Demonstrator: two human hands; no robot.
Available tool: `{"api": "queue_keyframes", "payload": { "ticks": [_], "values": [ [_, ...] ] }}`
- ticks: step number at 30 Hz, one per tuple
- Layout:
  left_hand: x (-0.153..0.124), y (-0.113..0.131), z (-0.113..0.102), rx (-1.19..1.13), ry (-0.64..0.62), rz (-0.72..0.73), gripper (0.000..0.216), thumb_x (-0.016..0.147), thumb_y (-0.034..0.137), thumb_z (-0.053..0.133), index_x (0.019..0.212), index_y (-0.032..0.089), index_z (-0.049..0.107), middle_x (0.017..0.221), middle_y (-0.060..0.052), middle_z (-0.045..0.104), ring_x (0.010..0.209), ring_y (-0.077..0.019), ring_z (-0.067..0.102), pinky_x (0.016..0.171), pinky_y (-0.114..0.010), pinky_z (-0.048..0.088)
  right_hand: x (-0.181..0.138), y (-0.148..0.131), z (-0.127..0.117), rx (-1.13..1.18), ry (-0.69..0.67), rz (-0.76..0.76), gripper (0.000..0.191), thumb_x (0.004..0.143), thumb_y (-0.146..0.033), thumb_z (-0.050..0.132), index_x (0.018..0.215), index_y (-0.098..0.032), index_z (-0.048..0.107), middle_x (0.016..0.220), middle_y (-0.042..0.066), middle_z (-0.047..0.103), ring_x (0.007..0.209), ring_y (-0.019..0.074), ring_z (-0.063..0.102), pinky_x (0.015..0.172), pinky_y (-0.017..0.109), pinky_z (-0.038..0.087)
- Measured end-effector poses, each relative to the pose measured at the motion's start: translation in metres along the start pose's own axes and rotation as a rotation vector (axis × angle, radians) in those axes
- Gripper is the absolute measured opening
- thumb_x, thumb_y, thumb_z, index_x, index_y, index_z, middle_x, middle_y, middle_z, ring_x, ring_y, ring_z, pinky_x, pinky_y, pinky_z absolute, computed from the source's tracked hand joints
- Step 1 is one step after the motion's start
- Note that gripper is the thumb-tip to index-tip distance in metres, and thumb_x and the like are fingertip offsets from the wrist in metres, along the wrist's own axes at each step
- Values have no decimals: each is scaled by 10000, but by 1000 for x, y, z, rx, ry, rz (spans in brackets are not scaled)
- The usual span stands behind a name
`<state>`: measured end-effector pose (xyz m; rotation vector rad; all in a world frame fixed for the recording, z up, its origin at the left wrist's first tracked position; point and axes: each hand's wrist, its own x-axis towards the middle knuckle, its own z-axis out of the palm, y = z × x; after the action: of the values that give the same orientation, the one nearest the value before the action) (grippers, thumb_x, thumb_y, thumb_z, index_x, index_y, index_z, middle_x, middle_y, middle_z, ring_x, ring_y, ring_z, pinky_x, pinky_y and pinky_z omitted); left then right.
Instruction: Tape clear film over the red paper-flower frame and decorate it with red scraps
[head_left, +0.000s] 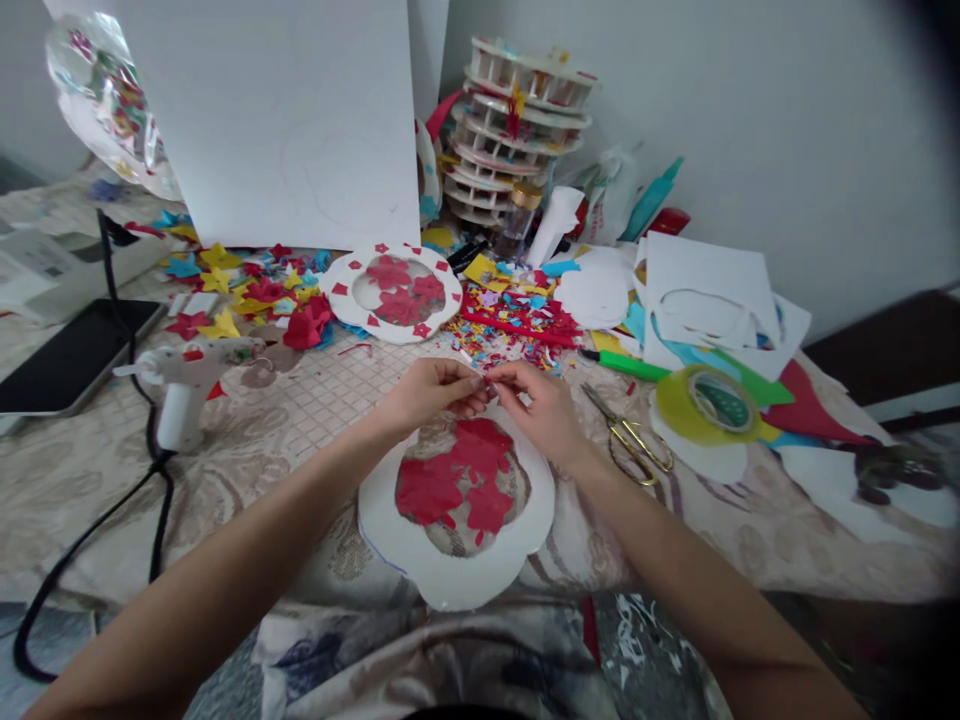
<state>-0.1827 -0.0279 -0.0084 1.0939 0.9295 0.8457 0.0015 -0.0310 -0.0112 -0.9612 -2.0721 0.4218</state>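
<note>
My left hand [448, 387] and my right hand [534, 405] meet at their fingertips, both pinching a tiny red paper piece [487, 383]. Its shape is mostly hidden by the fingers. Right below them, at the near edge of the table, lies a white scalloped paper frame [457, 585]. Red paper flowers [429, 487] fill much of its see-through middle. Beyond my hands rests a second white frame [345, 312], with small red shapes around its rim and red flowers in its centre.
To the left are a white glue gun [184, 395] with a black cord and a phone [75, 350]. Gold-handled scissors [630, 435], a green cutter [626, 366] and a yellow tape roll [705, 403] lie right. Paper scraps [517, 315] and a tiered white model [517, 130] stand behind.
</note>
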Motion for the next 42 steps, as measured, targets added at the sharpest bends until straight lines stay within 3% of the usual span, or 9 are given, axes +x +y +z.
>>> {"api": "queue_keyframes", "payload": {
  "ticks": [10,18,23,29,42],
  "values": [
    [0,-3,2,193,100,206,178,702,251,720,796,126,636,696,-10,649,597,-85,579,543,-195,465,-1,3,5,386,-32,253,160,862,-273,550,1009,-214,526,845,12,651,711,138,667,671,292,544],
    [1,-4,-1,245,90,216,179,715,262,695,806,122,630,721,-14,619,621,-90,560,548,-204,450,2,-2,1,576,-86,339,185,839,-303,586,972,-198,510,779,-11,628,683,128,666,586,248,520],
    [3,-4,-4,230,44,225,211,714,290,699,814,119,630,727,-8,609,613,-87,549,548,-207,446,5,-2,-3,661,-139,401,238,823,-357,630,961,-190,530,772,2,640,692,139,670,584,251,521],
    [3,-4,-6,199,-63,227,199,736,287,695,811,117,622,747,-15,622,661,-96,576,609,-222,463,7,3,-11,735,-323,505,322,831,-499,596,836,-178,577,736,30,672,671,144,661,589,257,520],
    [2,-3,-6,119,-187,183,183,734,244,703,810,116,596,715,-14,649,656,-95,604,621,-224,465,4,6,-13,840,-432,566,262,820,-416,652,797,-160,604,710,13,667,651,108,648,593,212,500]
  ]
}}
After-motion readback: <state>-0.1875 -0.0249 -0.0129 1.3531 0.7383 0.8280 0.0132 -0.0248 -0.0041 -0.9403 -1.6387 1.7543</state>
